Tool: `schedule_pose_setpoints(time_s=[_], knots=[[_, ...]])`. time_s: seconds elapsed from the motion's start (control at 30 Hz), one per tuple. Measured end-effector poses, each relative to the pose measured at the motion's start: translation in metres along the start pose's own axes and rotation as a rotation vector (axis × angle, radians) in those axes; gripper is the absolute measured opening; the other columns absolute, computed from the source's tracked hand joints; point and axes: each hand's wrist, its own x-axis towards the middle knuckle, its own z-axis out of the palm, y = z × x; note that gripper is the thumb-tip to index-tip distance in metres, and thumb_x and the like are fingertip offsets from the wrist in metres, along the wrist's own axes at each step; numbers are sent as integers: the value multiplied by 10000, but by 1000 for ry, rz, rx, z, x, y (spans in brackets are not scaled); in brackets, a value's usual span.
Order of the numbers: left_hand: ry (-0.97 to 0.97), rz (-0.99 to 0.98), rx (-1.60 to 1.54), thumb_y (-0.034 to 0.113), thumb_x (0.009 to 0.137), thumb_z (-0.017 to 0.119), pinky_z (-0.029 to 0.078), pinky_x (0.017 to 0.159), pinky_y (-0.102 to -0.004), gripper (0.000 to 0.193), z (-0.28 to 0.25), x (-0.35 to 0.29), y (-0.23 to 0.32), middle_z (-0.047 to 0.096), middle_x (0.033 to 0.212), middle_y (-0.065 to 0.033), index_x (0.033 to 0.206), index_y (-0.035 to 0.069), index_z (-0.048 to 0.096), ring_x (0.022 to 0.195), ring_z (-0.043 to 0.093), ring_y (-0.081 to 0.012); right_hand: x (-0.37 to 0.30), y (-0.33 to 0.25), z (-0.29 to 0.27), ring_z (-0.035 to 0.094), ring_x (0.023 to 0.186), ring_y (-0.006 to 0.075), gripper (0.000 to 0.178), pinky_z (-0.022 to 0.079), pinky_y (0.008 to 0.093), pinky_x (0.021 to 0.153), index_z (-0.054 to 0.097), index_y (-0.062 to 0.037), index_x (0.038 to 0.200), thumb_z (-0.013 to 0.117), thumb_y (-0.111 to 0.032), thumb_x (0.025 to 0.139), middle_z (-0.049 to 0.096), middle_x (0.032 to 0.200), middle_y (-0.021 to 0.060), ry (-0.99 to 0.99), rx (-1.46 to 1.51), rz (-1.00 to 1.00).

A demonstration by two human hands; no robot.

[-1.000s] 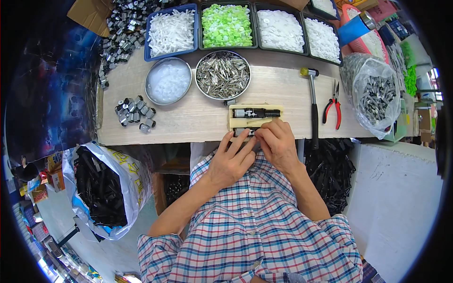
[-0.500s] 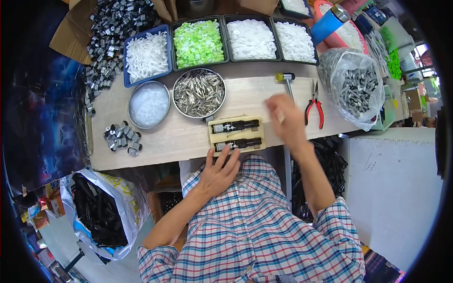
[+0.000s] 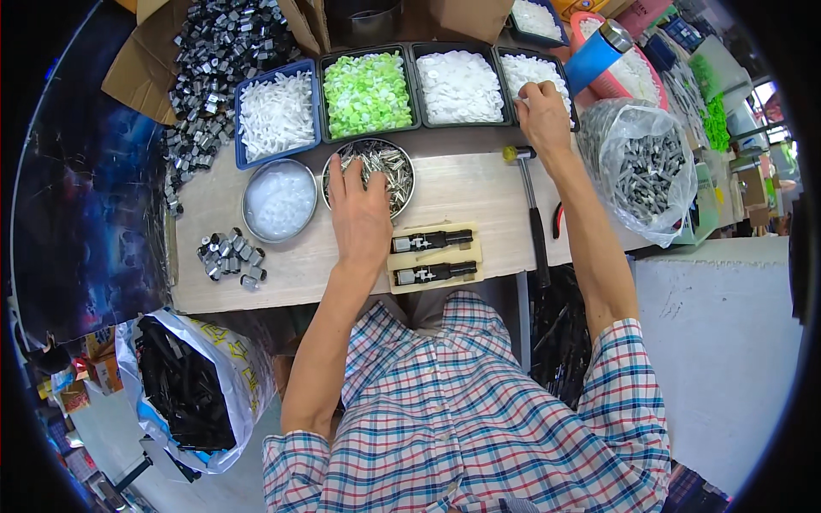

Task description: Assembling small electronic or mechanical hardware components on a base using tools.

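Both hands have left the table's near edge and are reaching outward now. Nearest the person, two black parts are sitting on a wooden jig (image 3: pixel 434 256). Just beyond it, the left hand (image 3: pixel 361 214) is lying flat, fingers spread over the bowl of metal pieces (image 3: pixel 382 167), gripping nothing visible. Farther off, the right hand (image 3: pixel 542 113) is curling, fingertips pinched, into the tray of white parts (image 3: pixel 532 73); whether it is holding one, I cannot tell.

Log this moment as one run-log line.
left hand: reaching into metal bowl of pins | right hand: in tray of white parts | jig: two black pieces | hammer: on bench
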Motion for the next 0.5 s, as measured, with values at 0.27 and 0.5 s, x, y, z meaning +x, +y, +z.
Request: schedule_pose_setpoints(time_s=[0.27, 0.5], knots=[[45, 69, -57, -20, 819, 688, 427, 1039, -546, 134, 0, -1, -7, 593, 1108, -203, 927, -56, 618, 1229, 510, -464, -10, -5, -7, 621, 813, 339, 105, 506, 398, 738, 630, -5, 938, 708, -59, 892, 614, 921, 171, 158, 215, -46], [-11, -85, -333, -37, 888, 651, 511, 899, -383, 85, -25, -9, 13, 638, 980, -130, 961, -29, 610, 1035, 628, -291, -102, -143, -42, 636, 924, 123, 115, 504, 265, 855, 618, -12, 1030, 601, -125, 1022, 671, 949, 53, -243, 1357, 576]])
